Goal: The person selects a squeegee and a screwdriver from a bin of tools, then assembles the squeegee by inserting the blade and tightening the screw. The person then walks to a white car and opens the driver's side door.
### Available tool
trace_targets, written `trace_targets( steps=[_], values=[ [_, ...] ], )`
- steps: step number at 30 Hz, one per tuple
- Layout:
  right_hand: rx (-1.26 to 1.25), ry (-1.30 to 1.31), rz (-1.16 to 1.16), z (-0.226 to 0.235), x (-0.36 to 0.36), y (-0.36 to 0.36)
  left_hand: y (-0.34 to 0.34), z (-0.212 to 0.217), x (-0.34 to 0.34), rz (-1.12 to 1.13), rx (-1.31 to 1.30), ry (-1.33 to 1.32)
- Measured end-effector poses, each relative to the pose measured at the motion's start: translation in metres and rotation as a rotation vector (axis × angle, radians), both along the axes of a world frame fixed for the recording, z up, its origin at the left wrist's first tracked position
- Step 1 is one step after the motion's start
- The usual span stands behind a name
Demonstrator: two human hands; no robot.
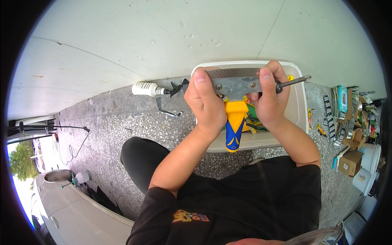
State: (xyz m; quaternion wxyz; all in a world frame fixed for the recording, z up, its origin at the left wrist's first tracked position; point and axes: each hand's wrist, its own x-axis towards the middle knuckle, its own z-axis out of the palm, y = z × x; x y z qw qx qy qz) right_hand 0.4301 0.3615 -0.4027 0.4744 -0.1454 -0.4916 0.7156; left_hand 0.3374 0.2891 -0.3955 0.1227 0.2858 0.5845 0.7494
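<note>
Holding scraper [234, 86] in both hands [206, 100] [271, 100], screwdriver [295, 81] in right

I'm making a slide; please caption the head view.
Left hand and right hand grip a wide-bladed scraper above a plastic bin, the right also holding a screwdriver.

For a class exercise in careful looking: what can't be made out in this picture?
- Head view: both ends of the metal blade, covered by the left hand and right hand.
- Head view: most of the screwdriver's handle, inside the right hand.
- Head view: part of the bin's contents, behind hands and blade.
- Head view: the clear curved thing, cut off by the lower edge.
</note>
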Motion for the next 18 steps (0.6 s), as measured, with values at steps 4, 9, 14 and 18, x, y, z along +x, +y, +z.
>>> trace_targets(
  steps=[4,9,14,18],
  values=[
    [0.030,-0.014,0.017,-0.0020,-0.0009,0.0001,-0.0011,-0.0041,-0.0036,0.027,-0.005,0.032],
    [0.013,0.019,0.041,-0.0056,-0.0017,0.0001,-0.0014,-0.0047,-0.0034,0.025,-0.018,0.057],
    [0.042,0.024,0.033,-0.0045,-0.0007,0.0011,0.0005,-0.0024,-0.0013,0.031,-0.002,0.076],
    [-0.004,-0.023,0.001,-0.0013,0.0016,0.0017,-0.0011,-0.0035,0.0005,-0.050,0.036,-0.014]
  ],
)
